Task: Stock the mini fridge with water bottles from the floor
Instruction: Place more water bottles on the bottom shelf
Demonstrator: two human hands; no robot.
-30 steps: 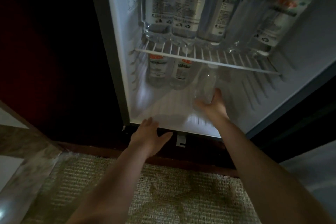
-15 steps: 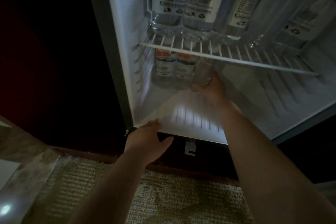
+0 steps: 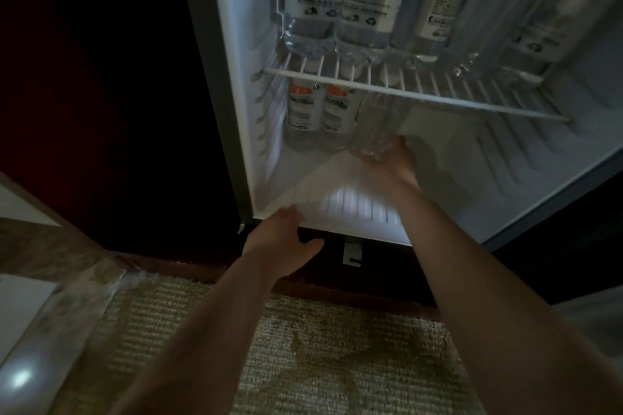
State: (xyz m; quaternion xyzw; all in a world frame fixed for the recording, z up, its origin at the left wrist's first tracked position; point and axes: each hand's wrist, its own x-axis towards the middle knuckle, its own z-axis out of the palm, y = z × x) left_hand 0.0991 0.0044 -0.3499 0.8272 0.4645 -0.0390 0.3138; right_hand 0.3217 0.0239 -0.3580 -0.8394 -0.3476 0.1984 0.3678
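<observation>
Gripping a bottle by its base, the right hand holds it beside two others in the fridge — left hand relaxed, empty.

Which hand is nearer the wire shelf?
Right. The right hand grips a bottle just under the wire shelf; the left hand is lower, at the fridge's front lip.

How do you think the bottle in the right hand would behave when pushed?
Tall and narrow, the bottle would likely tip if pushed high. The right hand holds its base; thin clear plastic probably flexes when squeezed.
</observation>
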